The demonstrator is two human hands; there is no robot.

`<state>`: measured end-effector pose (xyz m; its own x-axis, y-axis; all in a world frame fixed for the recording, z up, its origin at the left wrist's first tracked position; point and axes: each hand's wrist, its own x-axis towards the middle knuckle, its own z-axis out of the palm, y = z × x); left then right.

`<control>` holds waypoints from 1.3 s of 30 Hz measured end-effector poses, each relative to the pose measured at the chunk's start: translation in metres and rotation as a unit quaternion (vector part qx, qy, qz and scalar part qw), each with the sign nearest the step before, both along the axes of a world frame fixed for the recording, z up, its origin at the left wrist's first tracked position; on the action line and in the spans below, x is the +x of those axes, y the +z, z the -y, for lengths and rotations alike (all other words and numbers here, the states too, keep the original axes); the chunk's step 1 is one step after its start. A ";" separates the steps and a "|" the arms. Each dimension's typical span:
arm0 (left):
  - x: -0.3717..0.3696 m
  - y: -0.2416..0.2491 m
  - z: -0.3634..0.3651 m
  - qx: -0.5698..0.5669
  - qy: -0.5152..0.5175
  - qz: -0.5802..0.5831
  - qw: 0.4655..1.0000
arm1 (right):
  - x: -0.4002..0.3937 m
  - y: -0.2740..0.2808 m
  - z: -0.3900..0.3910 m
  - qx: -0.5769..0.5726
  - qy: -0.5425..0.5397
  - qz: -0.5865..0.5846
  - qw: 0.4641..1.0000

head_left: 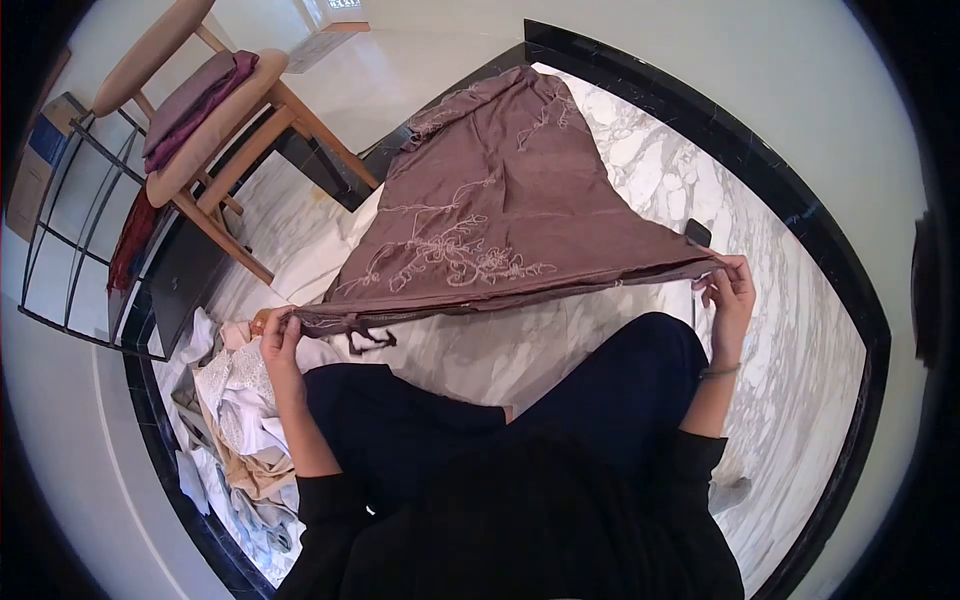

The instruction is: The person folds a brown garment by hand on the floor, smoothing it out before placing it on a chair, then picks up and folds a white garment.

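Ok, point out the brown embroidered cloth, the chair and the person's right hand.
Brown embroidered cloth (pixel 520 225): head view, middle of the spread fabric.
Chair (pixel 222 122): head view, padded seat.
Right hand (pixel 732 290): head view, middle of the hand.

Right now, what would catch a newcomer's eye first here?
The wide brown embroidered cloth, spread across the marble floor, its near edge held at the corners by the left hand and right hand. Then the jumbled pale clothes at left, and folded purple fabric on the chair beyond.
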<state>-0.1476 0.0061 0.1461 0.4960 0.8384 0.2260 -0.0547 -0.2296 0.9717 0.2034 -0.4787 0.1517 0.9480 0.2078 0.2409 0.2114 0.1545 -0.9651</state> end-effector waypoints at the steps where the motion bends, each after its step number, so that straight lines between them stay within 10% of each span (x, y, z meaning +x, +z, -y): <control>1: -0.004 0.012 0.003 0.048 -0.012 -0.085 0.995 | -0.003 0.012 0.005 -0.059 0.038 -0.027 0.997; 3: -0.012 0.037 0.011 0.142 -0.036 -0.252 0.956 | -0.009 0.034 0.015 -0.177 0.111 -0.081 0.975; 10: -0.034 0.079 0.031 -0.081 -0.280 0.194 0.937 | -0.032 0.065 0.032 -0.016 0.065 0.043 0.997; 13: -0.023 0.094 0.042 0.064 -0.046 -0.152 0.985 | -0.034 0.068 0.038 -0.140 0.017 0.045 0.989; 26: -0.084 0.112 0.000 0.102 -0.420 0.179 0.884 | -0.043 0.063 0.116 0.218 0.041 0.162 0.962; 29: -0.096 0.103 -0.003 0.139 -0.271 0.213 0.928 | -0.018 0.063 0.148 0.305 0.217 0.175 0.911; 34: -0.024 0.101 -0.035 0.094 -0.095 0.006 0.991 | 0.004 0.079 0.071 0.009 -0.052 0.074 0.996; 39: 0.107 0.059 -0.084 0.022 -0.065 -0.196 0.978 | 0.073 0.069 -0.042 -0.137 0.102 -0.058 0.984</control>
